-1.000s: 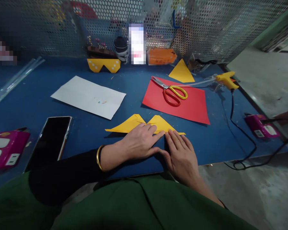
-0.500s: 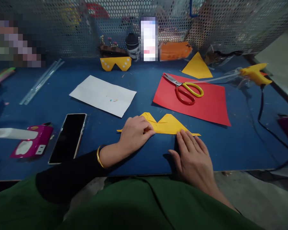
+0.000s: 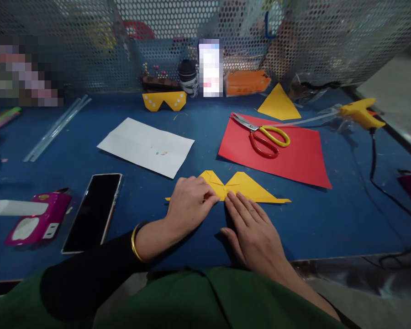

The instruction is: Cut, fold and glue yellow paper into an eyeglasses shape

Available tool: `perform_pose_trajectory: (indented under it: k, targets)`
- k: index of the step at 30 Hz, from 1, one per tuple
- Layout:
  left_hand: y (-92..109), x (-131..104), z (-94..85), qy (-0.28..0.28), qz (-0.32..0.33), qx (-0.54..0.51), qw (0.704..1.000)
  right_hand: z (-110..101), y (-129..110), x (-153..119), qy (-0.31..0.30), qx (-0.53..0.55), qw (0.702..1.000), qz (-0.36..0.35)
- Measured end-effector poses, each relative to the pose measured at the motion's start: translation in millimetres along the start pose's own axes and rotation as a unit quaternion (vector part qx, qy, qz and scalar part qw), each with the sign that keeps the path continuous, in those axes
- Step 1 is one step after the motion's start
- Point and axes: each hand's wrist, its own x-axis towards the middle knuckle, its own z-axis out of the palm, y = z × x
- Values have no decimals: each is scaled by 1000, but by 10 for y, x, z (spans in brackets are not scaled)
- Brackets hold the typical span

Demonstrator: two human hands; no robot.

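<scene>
A folded yellow paper [image 3: 249, 187] with two peaks and a notch between them lies on the blue table in front of me. My left hand [image 3: 192, 203] is closed over its left half, thumb and forefinger pinched together at the lower edge. Its other fingers hide part of that side; a thin strip end shows past them. Flat against the lower edge, near the middle, rest the fingertips of my right hand [image 3: 256, 228], with its thumb spread on the table. A pointed strip extends at the paper's right end.
Scissors [image 3: 260, 135] lie on a red sheet [image 3: 294, 157], with a white sheet [image 3: 145, 148] to its left. Glue gun [image 3: 361, 113], yellow triangle [image 3: 280, 104] and notched yellow piece [image 3: 164, 99] lie farther back. A dark phone [image 3: 92, 212] and purple device [image 3: 41, 217] lie left.
My right hand has slid left along the lower edge, from the right end to near the middle, beside my left hand. The left hand keeps its pinch. The camera view has tilted slightly.
</scene>
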Motion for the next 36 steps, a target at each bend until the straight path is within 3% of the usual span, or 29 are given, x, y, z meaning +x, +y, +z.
perform_pose_trajectory:
  k: [13, 24, 36]
  targets:
    - [-34, 92, -104, -61, -20, 24, 998, -6, 13, -18, -12, -14, 1000, -7]
    - [-39, 59, -77, -25, 8, 33, 999, 8, -127, 144, -6, 77, 997, 9]
    - [-87, 49, -193, -48, -36, 19, 998, 39, -147, 136, 0, 46, 999, 5]
